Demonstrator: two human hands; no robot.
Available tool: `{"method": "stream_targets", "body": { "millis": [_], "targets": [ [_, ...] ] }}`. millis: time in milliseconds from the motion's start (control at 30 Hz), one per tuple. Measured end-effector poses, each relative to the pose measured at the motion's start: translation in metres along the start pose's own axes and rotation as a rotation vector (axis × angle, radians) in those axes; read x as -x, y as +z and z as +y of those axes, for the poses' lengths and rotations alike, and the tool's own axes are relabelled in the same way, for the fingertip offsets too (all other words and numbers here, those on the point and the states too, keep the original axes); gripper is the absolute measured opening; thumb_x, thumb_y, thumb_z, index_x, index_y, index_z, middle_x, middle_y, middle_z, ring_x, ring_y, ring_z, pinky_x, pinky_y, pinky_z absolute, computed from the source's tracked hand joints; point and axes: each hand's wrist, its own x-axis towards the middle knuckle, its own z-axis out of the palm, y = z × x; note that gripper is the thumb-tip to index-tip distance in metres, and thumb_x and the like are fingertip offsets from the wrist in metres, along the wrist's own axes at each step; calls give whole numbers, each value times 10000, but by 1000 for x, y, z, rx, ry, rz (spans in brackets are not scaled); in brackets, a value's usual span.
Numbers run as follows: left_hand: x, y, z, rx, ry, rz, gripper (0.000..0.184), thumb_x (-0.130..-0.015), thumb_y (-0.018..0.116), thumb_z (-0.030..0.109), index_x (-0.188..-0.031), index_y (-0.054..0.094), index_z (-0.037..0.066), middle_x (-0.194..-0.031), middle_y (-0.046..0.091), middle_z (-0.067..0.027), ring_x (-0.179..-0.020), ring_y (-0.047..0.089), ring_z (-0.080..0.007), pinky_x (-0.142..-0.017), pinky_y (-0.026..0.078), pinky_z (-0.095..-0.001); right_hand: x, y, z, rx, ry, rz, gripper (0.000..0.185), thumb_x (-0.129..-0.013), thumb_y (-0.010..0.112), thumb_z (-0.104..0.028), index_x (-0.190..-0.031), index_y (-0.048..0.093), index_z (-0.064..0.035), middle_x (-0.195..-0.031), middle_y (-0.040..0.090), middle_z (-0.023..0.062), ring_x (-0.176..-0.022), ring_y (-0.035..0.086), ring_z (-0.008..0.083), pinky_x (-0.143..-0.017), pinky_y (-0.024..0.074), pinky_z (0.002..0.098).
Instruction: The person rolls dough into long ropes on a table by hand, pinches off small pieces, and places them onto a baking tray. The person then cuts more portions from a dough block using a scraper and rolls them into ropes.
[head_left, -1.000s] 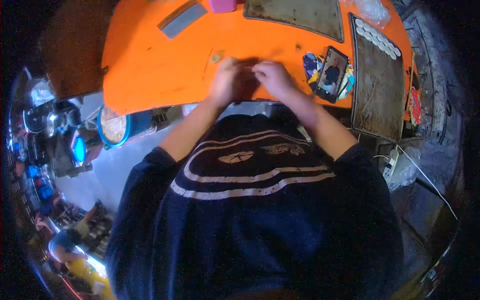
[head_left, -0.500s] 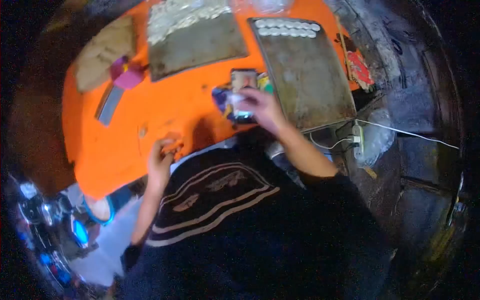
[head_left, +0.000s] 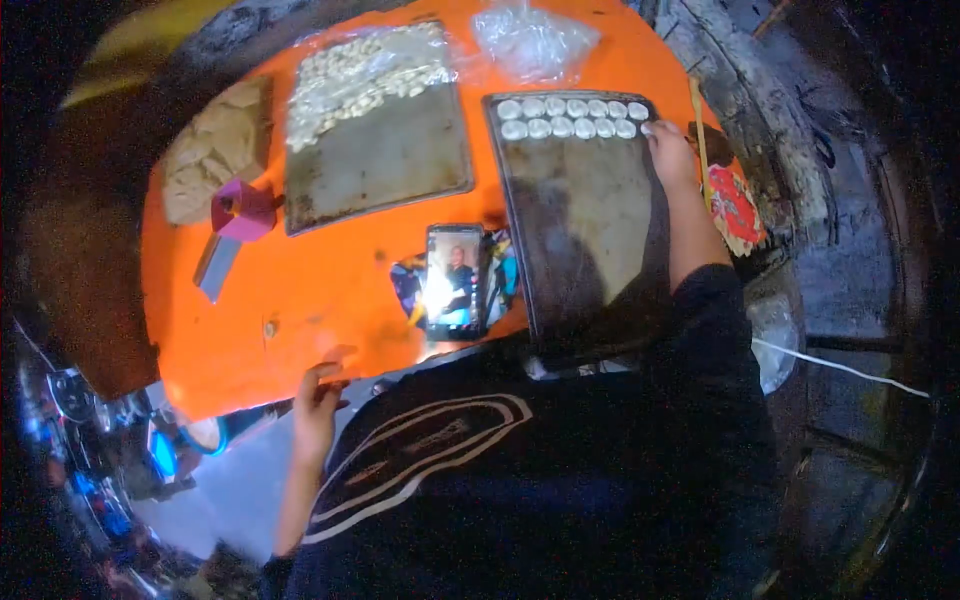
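My right hand (head_left: 672, 158) is at the upper right of a dark metal tray (head_left: 590, 215), its fingertips together at the end of the second row of small round white pieces (head_left: 562, 127). Whatever is under those fingertips is too small to make out. My left hand (head_left: 317, 410) rests at the near edge of the orange table (head_left: 250, 345), fingers loosely bent and apart, with nothing seen in it. Between the hands, a phone (head_left: 455, 285) with a lit screen leans on a colourful crumpled packet (head_left: 500, 270).
Another tray (head_left: 380, 170) holds many small pale pieces under plastic film (head_left: 410, 65). A brown sheet-like slab (head_left: 215, 150), a pink container (head_left: 243, 210) and a flat metal blade (head_left: 217, 268) lie left. A clear plastic bag (head_left: 535, 42) sits at the back, a red packet (head_left: 732, 205) at right.
My right hand has moved from over the phone to the far right of the tray, uncovering the screen. My left hand stays at the table edge. The view has shifted.
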Motion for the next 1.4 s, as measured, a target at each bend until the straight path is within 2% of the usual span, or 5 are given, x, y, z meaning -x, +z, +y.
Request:
{"method": "stream_targets", "body": {
  "millis": [200, 333, 600, 1000, 1400],
  "targets": [
    [6, -13, -6, 15, -72, 23, 262, -834, 448, -19, -1083, 498, 49, -941, 585, -76, -813, 557, -139, -667, 444, -227, 5, 54, 25, 170, -198, 253, 259, -821, 489, -141, -1045, 593, -65, -1047, 595, 103, -876, 572, 295, -769, 459, 344],
    [0, -39, -31, -24, 39, -60, 268, -814, 465, -33, -1069, 501, 44, -940, 583, -75, -837, 561, -144, -670, 440, -217, -13, -5, 9, -876, 134, 248, 396, -890, 446, -223, -1240, 460, -40, -1020, 601, 79, -882, 551, 190, -778, 429, 290],
    [-14, -107, -74, 189, 168, -73, 292, -767, 459, -77, -1031, 526, 29, -925, 576, -57, -766, 521, -134, -675, 427, -220, 118, 10, -262, -623, -22, -8, 162, -783, 502, -39, -857, 646, -38, -855, 610, 68, -801, 556, 201, -734, 444, 285],
    [38, -111, -103, 72, -41, 172, 266, -773, 484, -60, -1015, 560, 23, -861, 565, -51, -743, 526, -127, -671, 416, -213, -60, 93, -394, -115, -331, -159, 249, -795, 540, -193, -999, 591, -59, -966, 621, 140, -865, 588, 305, -760, 467, 366],
    [45, -92, -87, 113, -107, 281, 205, -799, 492, -1, -979, 587, 23, -789, 570, -11, -686, 492, -104, -628, 401, -210, 64, 88, -444, -940, -367, -534, 85, -763, 587, -98, -829, 584, -44, -737, 610, 48, -605, 534, 150, -584, 444, 268]
  ]
}}
